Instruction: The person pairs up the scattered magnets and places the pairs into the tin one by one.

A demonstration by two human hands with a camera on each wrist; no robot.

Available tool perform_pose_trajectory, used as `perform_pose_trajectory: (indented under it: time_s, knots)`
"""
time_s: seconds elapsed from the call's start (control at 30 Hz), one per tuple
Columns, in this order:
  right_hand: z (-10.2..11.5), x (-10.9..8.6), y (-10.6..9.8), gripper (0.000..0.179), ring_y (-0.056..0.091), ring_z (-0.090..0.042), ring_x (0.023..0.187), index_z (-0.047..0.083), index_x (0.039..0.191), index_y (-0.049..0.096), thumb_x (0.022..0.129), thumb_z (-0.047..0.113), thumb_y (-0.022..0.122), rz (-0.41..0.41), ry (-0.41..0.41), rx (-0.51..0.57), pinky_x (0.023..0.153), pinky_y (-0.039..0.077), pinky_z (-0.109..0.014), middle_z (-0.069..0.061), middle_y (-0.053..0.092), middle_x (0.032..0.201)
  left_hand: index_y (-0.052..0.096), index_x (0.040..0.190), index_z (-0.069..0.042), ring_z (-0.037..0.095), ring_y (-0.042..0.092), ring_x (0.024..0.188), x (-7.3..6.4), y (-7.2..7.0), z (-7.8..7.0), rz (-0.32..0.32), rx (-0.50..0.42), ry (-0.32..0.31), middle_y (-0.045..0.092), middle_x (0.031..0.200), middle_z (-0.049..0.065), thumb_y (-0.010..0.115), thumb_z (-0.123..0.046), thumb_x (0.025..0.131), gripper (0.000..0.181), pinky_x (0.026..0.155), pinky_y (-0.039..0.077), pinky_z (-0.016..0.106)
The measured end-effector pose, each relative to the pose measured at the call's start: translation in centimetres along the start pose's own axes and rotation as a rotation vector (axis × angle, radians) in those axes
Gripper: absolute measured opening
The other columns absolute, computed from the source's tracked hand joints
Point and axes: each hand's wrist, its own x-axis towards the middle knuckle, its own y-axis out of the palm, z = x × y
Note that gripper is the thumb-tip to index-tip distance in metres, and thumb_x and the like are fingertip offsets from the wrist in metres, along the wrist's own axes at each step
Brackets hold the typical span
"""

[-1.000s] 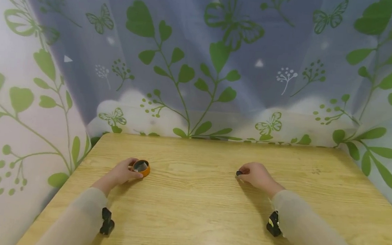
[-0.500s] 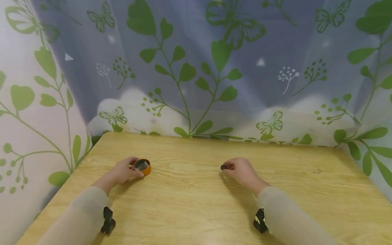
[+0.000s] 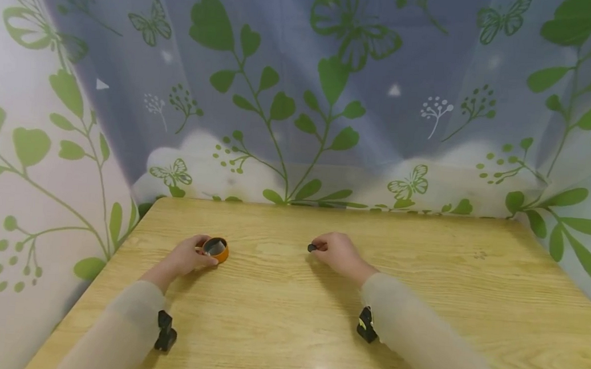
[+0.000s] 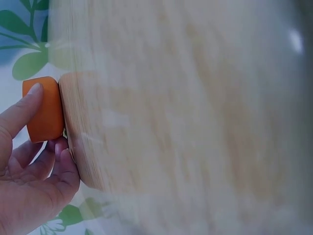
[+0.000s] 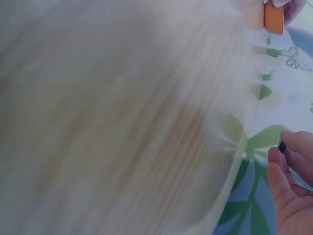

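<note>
A small round orange bowl (image 3: pixel 223 254) with a dark inside stands upright on the left part of the table; a pale grey patch shows within it. My left hand (image 3: pixel 186 257) holds it from the left, thumb on its near side. In the left wrist view the thumb lies against the orange wall (image 4: pixel 48 115) and the other fingers curl below it. Over the middle of the table, my right hand (image 3: pixel 341 252) pinches a small black disc (image 3: pixel 311 247) between thumb and fingertips. Most of the disc is hidden by the fingers in the right wrist view.
The wooden table (image 3: pixel 276 309) has a light grain and a glare spot near its front. A patterned cloth (image 3: pixel 282 80) with leaves and butterflies hangs behind its far edge and along the sides. Black wrist cameras (image 3: pixel 165 332) sit on both sleeves.
My right hand has moved left across the table with the black disc, nearer the orange bowl. My left hand and the bowl have stayed in place.
</note>
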Motion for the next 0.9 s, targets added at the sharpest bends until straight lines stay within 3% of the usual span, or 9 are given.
perform_pose_trajectory:
  time_s: [0.53, 0.9]
  knots:
    - [4.1, 2.4, 3.7, 0.018, 0.063, -0.017, 0.082, -0.001, 0.101, 0.069, 0.086, 0.009, 0.068, 0.056, -0.095, 0.001, 0.071, 0.05, -0.026, -0.009, 0.068, 0.091, 0.041, 0.131, 0.008, 0.04, 0.048, 0.113, 0.1, 0.2, 0.1, -0.003, 0.013, 0.019, 0.045, 0.13, 0.029, 0.071, -0.015, 0.084, 0.061, 0.093, 0.039, 0.05]
    - [6.3, 3.8, 5.8, 0.019, 0.062, -0.016, 0.083, 0.0, 0.101, 0.069, 0.085, 0.011, 0.068, 0.075, -0.102, -0.022, 0.072, 0.049, -0.024, -0.008, 0.068, 0.092, 0.041, 0.131, 0.007, 0.041, 0.047, 0.114, 0.1, 0.2, 0.1, -0.002, 0.004, 0.02, 0.046, 0.129, 0.028, 0.071, -0.014, 0.084, 0.06, 0.094, 0.038, 0.05]
